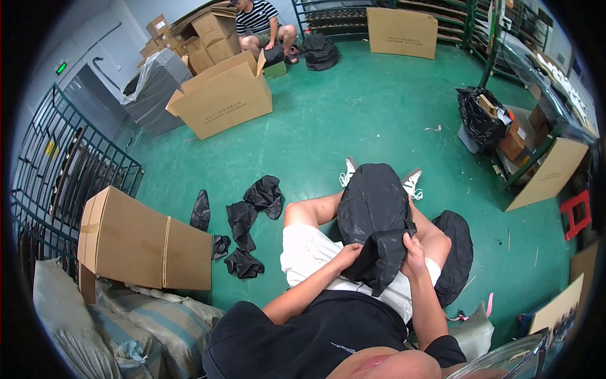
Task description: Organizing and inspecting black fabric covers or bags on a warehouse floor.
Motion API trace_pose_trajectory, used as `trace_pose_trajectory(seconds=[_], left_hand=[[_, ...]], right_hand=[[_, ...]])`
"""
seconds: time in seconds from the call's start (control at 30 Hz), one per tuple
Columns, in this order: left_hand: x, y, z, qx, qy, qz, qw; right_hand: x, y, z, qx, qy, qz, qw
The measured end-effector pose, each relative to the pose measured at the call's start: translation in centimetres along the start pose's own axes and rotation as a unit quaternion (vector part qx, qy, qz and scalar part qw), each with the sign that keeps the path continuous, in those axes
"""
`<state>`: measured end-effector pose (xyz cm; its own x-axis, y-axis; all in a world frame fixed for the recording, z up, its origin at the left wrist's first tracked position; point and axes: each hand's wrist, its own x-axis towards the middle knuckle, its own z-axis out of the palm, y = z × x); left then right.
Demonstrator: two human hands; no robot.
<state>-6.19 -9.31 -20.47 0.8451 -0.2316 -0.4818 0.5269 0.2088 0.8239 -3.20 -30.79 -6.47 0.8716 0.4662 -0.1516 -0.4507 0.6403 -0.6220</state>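
Note:
A large, rounded black fabric cover (374, 197) lies across my lap, bulging toward my shoes. Its near end is a loose, folded flap that hangs down between my thighs. My left hand (349, 256) is closed on the left edge of this flap, with its fingertips partly hidden by the cloth. On the other side, my right hand (413, 254) pinches the flap's upper right edge, thumb uppermost. Beside my right leg, another dark rounded fabric piece (456, 259) rests on the green floor.
Several crumpled black cloth pieces (242, 221) lie to my left, near a tall closed carton (145, 240). Woven sacks (142, 316) are piled at lower left. An open carton (221, 101) stands ahead, with a seated person (260, 25) behind it. A red stool (576, 215) is far right.

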Motion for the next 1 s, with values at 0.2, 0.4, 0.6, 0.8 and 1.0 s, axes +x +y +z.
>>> trace_pose_trajectory(seconds=[0.2, 0.4, 0.6, 0.8, 1.0], left_hand=[[-3.0, 6.3, 1.2, -0.252, -0.002, 0.026, 0.967], [-4.0, 6.6, -0.1, -0.249, 0.205, 0.182, 0.929], [-4.9, 4.3, 1.8, -0.337, 0.01, -0.225, 0.914], [-6.5, 7.7, 7.2, -0.501, -0.185, -0.159, 0.83], [-4.0, 7.9, 5.7, -0.537, -0.087, 0.096, 0.834]], right_hand=[[0.9, -1.0, 0.2, 0.049, 0.005, -0.054, 0.997], [0.7, -3.7, 1.0, 0.163, -0.01, -0.074, 0.984], [1.7, -1.2, 1.9, 0.128, 0.052, -0.086, 0.987], [1.4, 0.1, 4.9, 0.019, -0.042, -0.178, 0.983], [1.3, 0.5, 6.3, -0.019, -0.017, -0.239, 0.971]])
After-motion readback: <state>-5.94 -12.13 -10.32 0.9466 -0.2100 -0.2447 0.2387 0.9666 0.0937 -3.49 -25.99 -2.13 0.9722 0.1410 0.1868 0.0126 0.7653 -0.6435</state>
